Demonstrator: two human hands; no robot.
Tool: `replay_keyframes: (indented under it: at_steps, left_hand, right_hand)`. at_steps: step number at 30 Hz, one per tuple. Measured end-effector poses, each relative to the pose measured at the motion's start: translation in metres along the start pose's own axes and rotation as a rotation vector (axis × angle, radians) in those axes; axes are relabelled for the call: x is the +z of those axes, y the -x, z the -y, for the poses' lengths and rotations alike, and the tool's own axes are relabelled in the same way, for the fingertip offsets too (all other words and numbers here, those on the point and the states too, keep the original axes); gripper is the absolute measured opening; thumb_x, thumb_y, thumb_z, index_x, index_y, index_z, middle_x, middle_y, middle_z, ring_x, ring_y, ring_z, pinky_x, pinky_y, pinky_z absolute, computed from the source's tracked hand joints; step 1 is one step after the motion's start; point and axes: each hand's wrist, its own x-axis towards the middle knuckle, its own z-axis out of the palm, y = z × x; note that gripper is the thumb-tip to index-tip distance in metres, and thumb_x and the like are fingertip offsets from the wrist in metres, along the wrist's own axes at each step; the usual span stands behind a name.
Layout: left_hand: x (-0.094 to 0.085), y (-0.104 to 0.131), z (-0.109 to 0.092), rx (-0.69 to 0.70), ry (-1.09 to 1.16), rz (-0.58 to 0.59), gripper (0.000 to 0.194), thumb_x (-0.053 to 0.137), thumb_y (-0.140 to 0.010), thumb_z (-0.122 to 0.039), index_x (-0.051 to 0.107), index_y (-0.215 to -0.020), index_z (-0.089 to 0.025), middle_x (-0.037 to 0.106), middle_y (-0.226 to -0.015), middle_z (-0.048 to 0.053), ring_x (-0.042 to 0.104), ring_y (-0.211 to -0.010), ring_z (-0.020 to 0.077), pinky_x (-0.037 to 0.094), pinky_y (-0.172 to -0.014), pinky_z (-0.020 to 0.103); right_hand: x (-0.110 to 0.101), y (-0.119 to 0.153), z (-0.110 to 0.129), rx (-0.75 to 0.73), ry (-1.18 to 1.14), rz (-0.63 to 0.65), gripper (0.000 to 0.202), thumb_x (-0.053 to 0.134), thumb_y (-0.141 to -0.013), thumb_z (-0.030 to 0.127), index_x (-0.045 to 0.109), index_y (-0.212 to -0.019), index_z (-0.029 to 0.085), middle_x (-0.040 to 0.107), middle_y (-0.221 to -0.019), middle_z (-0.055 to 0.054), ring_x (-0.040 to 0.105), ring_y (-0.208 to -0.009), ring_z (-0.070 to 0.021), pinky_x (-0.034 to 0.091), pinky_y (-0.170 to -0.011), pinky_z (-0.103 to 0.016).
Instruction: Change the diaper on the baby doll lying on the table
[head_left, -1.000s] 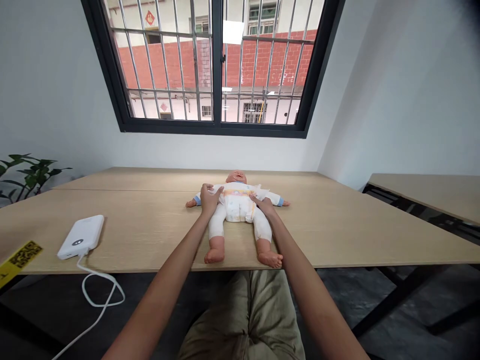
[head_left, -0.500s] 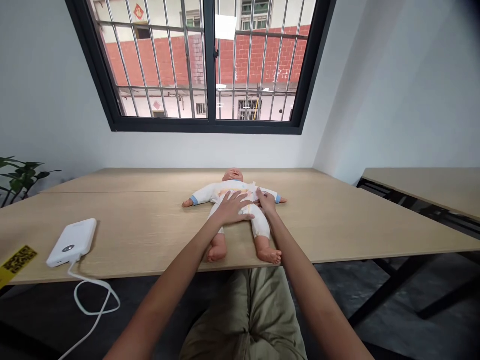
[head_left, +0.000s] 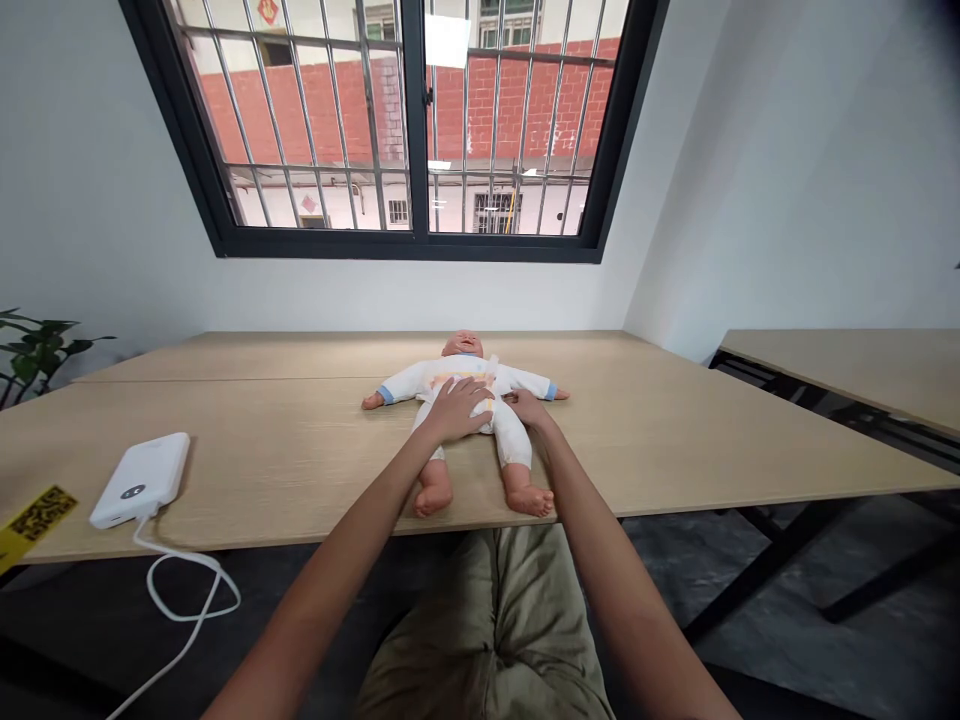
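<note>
A baby doll [head_left: 512, 435] lies on its back, arms spread and bare feet toward me, in a white suit with blue cuffs. Around its waist is a white diaper [head_left: 484, 418] with a coloured printed band, and a pale flap of it sticks up on the right side. My left hand [head_left: 456, 408] rests over the front of the diaper with its fingers spread. At the doll's hip on the right, my right hand [head_left: 526, 408] has its fingers curled in against the diaper's side. Those fingertips are partly hidden, so what they grip does not show.
The doll lies near the front edge of a wooden table [head_left: 285, 440]. On the left a white power bank [head_left: 142, 480] has a white cable [head_left: 187, 560] hanging off the edge. A yellow label [head_left: 34, 525] and a plant [head_left: 45, 350] are farther left. Another table [head_left: 847, 370] stands at right.
My right hand has shifted down from the diaper's upper side edge to beside the hip, and the flap there now shows uncovered. The left hand stays on the front.
</note>
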Motion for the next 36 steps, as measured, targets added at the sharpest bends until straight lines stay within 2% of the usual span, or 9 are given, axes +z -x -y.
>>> replay_keyframes:
  at_steps: [3,8,11,16,20,25,29,32,36]
  left_hand:
    - [0.0,0.0,0.002,-0.005,0.004,-0.005,0.033,0.049,-0.089,-0.039,0.059,-0.119,-0.029,0.052,-0.14,0.004,0.038,-0.135,0.0257,0.018,-0.117,0.05]
    - [-0.002,0.002,0.003,-0.009,0.025,-0.008,0.031,0.051,-0.086,-0.033,0.06,-0.115,-0.027,0.055,-0.136,0.004,0.041,-0.133,0.0258,0.02,-0.116,0.051]
    - [-0.004,0.003,0.003,-0.018,0.037,-0.015,0.031,0.051,-0.085,-0.031,0.06,-0.114,-0.026,0.055,-0.137,0.005,0.041,-0.133,0.0259,0.021,-0.116,0.05]
    - [-0.004,0.002,0.004,-0.034,0.042,-0.019,0.031,0.05,-0.087,-0.033,0.059,-0.115,-0.026,0.053,-0.138,0.005,0.041,-0.134,0.0253,0.02,-0.117,0.049]
    - [-0.004,0.002,0.004,-0.038,0.069,-0.017,0.031,0.05,-0.087,-0.034,0.059,-0.116,-0.027,0.054,-0.138,0.005,0.041,-0.133,0.0254,0.019,-0.117,0.048]
    - [-0.002,0.002,0.006,-0.035,0.078,-0.019,0.031,0.051,-0.086,-0.034,0.06,-0.116,-0.028,0.054,-0.138,0.004,0.041,-0.133,0.0255,0.018,-0.118,0.048]
    - [0.0,0.001,0.008,-0.035,0.072,-0.024,0.034,0.051,-0.087,-0.035,0.059,-0.119,-0.028,0.053,-0.14,0.004,0.041,-0.134,0.0253,0.018,-0.117,0.049]
    - [-0.001,0.002,0.008,-0.038,0.079,-0.018,0.036,0.05,-0.087,-0.036,0.059,-0.121,-0.028,0.052,-0.141,0.003,0.04,-0.135,0.0255,0.017,-0.118,0.048]
    - [-0.002,0.002,0.006,-0.053,0.116,-0.015,0.051,0.05,-0.087,-0.037,0.048,-0.137,-0.03,0.047,-0.146,0.003,0.038,-0.137,0.0277,0.016,-0.117,0.049]
  right_hand:
    - [-0.006,0.002,-0.001,0.022,0.047,0.179,0.008,0.068,-0.059,0.013,0.061,-0.063,0.014,0.063,-0.063,0.001,0.047,-0.056,-0.0105,0.043,-0.057,-0.024]
    - [-0.009,0.009,0.002,0.083,0.06,0.257,0.026,0.072,-0.05,0.012,0.059,-0.072,0.016,0.063,-0.065,0.001,0.051,-0.06,-0.0118,0.044,-0.055,-0.022]
    - [-0.006,0.012,0.004,0.053,0.065,0.254,0.034,0.076,-0.046,0.01,0.058,-0.075,0.018,0.064,-0.068,0.0,0.053,-0.063,-0.0129,0.045,-0.056,-0.023]
    - [-0.004,0.01,-0.004,0.029,0.076,0.177,0.038,0.078,-0.049,0.018,0.055,-0.079,0.019,0.065,-0.073,-0.001,0.053,-0.063,-0.0131,0.045,-0.056,-0.024]
    - [-0.006,0.005,-0.01,0.004,0.009,0.127,0.031,0.07,-0.053,0.02,0.057,-0.081,0.016,0.065,-0.077,0.0,0.053,-0.064,-0.012,0.045,-0.056,-0.022]
    - [-0.004,0.001,-0.011,0.085,-0.106,0.059,0.036,0.065,-0.055,0.019,0.058,-0.09,0.015,0.064,-0.073,0.0,0.054,-0.061,-0.0113,0.044,-0.054,-0.02]
    - [-0.005,-0.004,-0.015,0.137,-0.161,-0.097,0.033,0.067,-0.057,0.021,0.059,-0.089,0.015,0.063,-0.067,0.001,0.054,-0.057,-0.012,0.045,-0.055,-0.023]
    - [-0.009,-0.01,-0.019,0.134,-0.179,-0.263,0.021,0.067,-0.06,0.021,0.061,-0.078,0.013,0.064,-0.068,-0.001,0.056,-0.059,-0.0121,0.045,-0.059,-0.024]
    - [-0.013,-0.014,-0.024,0.151,-0.18,-0.346,0.019,0.067,-0.061,0.027,0.06,-0.071,0.013,0.063,-0.064,-0.002,0.054,-0.057,-0.0119,0.043,-0.058,-0.024]
